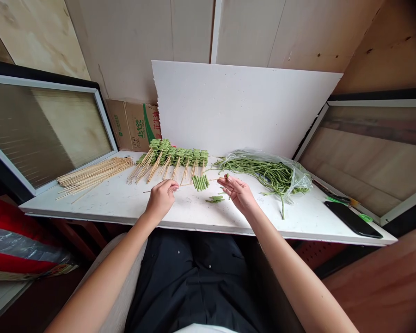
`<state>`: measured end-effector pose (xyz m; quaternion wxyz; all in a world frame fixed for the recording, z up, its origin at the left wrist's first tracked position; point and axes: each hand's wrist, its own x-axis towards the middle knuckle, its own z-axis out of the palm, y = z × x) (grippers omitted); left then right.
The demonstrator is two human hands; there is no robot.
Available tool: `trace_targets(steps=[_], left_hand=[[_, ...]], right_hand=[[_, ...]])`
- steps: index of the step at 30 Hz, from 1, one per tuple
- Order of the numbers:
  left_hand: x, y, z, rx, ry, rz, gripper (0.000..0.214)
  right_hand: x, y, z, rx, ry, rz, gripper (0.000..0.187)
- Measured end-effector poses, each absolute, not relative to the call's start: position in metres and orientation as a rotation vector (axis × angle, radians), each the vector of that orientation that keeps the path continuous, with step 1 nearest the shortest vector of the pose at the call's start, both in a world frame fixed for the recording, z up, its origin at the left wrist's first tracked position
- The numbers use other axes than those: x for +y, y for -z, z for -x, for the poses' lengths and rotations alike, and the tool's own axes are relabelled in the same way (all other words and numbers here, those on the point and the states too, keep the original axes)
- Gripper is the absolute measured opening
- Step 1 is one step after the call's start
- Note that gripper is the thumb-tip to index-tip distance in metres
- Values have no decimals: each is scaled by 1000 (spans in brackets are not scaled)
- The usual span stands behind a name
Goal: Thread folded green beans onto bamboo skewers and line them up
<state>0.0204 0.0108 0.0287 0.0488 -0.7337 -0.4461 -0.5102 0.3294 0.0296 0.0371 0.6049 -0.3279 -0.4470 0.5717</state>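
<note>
In the head view, a thin wooden stick [186,184] is gripped near one end by the left hand [161,199] and held nearly level above the white table [194,213], presumably to keep the row of bean pieces [200,182] on it steady. At its other end, a small green bit [226,176] seems to be pinched by the right hand [238,193]. Loose cut pieces [215,199] are laid just below, probably for easy reach. Bare sticks [93,175] are kept at the left, filled skewers [180,158] behind, and long beans [263,169] in a plastic bag [300,178] at the right. On the cardboard box [130,125], red 花生油 (peanut oil) can be read; its green brand appears to be 北大荒.
</note>
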Motion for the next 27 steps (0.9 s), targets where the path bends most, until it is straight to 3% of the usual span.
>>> trace_targets(steps=[27], left_hand=[[11, -28, -21, -1407, 1553, 2256, 21]], right_hand=[[29, -34, -328, -1022, -1321, 782, 32]])
